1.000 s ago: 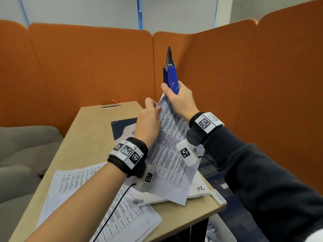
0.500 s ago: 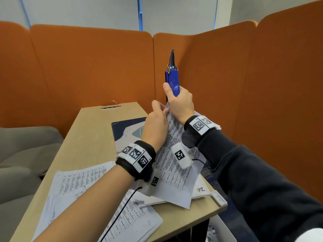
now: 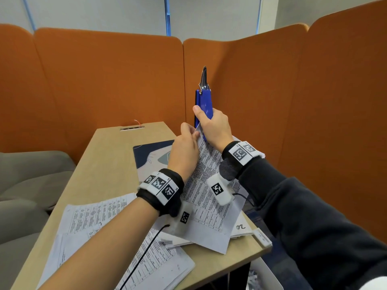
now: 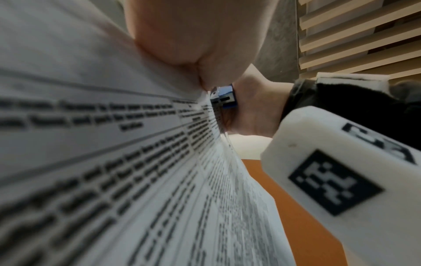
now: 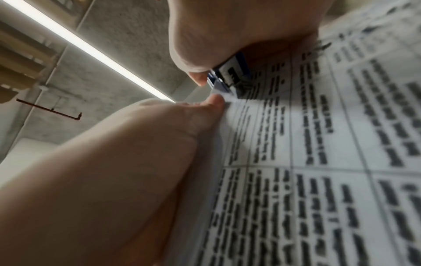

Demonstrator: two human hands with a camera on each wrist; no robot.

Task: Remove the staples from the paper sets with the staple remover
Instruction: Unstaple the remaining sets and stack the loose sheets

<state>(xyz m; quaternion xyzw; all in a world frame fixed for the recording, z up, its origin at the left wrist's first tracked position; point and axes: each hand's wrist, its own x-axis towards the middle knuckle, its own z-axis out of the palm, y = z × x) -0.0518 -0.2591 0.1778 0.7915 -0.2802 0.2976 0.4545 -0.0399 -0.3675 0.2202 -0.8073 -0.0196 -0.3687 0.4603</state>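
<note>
My right hand (image 3: pixel 204 118) grips a blue staple remover (image 3: pixel 204 101) upright, its metal tip pointing up in front of the orange partition. Its lower end meets the top corner of a printed paper set (image 3: pixel 205 185), lifted off the table and tilted. My left hand (image 3: pixel 189 132) pinches that corner just beside the tool. The left wrist view shows the paper (image 4: pixel 114 144) edge-on and the remover's blue end (image 4: pixel 224 98). In the right wrist view the remover's end (image 5: pixel 230 75) sits at the sheet's (image 5: pixel 318 162) corner, by my left thumb (image 5: pixel 212 106). No staple is discernible.
More printed paper sets (image 3: pixel 104 216) lie spread on the wooden table (image 3: pixel 109 155), with a dark mat (image 3: pixel 150 155) behind them. Orange partitions (image 3: pixel 104 80) wall the back and right. A grey sofa (image 3: pixel 25 185) stands left; a white bin (image 3: pixel 263 275) sits below the table's near-right corner.
Both hands, with the paper and the remover, have sunk slightly. My left hand has closed in on the right hand at the paper's top corner.
</note>
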